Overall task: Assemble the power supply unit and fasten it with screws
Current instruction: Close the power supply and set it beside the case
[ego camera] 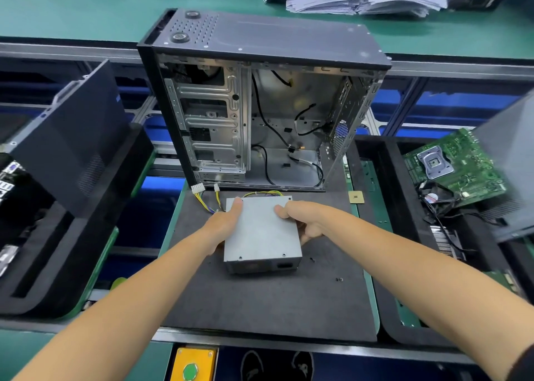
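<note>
Two bare forearms reach in from the bottom corners, and between them, at the very bottom edge, a yellow box with a green button is cut off by the frame. Beyond it lies a dark mat with the power supply flat on it, a grey metal box just in front of the open computer case.

Its long axis runs from the person toward the case. The near end, with a dark socket, faces the person; the far end sends yellow and black wires out to white plugs lying at the foot of the case.

The left hand grips the box's left edge, thumb on top and fingers hidden beneath. The right hand grips the right edge, thumb on top and fingers curled down the side.

Two tiny dark specks on the mat right of the box may be screws; they are too small to tell. A green circuit board at the right is partly covered by a blurred grey panel.
</note>
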Tool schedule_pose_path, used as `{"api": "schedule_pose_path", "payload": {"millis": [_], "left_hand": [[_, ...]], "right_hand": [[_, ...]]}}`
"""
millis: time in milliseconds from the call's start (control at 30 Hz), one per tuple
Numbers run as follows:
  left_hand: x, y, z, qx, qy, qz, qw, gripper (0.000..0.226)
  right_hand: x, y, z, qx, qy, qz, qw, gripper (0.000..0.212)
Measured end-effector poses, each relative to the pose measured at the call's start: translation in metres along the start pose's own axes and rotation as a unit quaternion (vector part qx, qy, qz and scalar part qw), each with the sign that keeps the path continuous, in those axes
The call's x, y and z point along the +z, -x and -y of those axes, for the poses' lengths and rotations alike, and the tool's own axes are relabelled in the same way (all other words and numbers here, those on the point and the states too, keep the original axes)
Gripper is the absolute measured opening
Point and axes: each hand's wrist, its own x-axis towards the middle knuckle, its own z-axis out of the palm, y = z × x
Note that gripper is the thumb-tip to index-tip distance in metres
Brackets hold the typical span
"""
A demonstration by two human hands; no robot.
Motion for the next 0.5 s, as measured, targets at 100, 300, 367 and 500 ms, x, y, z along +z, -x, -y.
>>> {"api": "schedule_pose_path", "payload": {"millis": [100,300,367,500], "left_hand": [[0.001,0.001,0.002,0.002,0.005,-0.017,1.000,0.094],[0.000,0.003,0.000,-0.002,0.016,-0.011,1.000,0.090],[-0.002,0.002,0.000,0.005,0.048,0.025,0.999,0.082],[-0.004,0.001,0.000,0.016,0.065,0.050,0.996,0.079]], "right_hand": [[0.000,-0.001,-0.002,-0.007,-0.001,-0.003,1.000,0.018],[-0.002,0.004,-0.008,-0.016,0.000,-0.003,1.000,0.028],[-0.001,0.007,-0.009,-0.016,0.011,-0.004,1.000,0.034],[0.000,0.010,-0.010,-0.024,0.026,-0.012,0.999,0.043]]}}
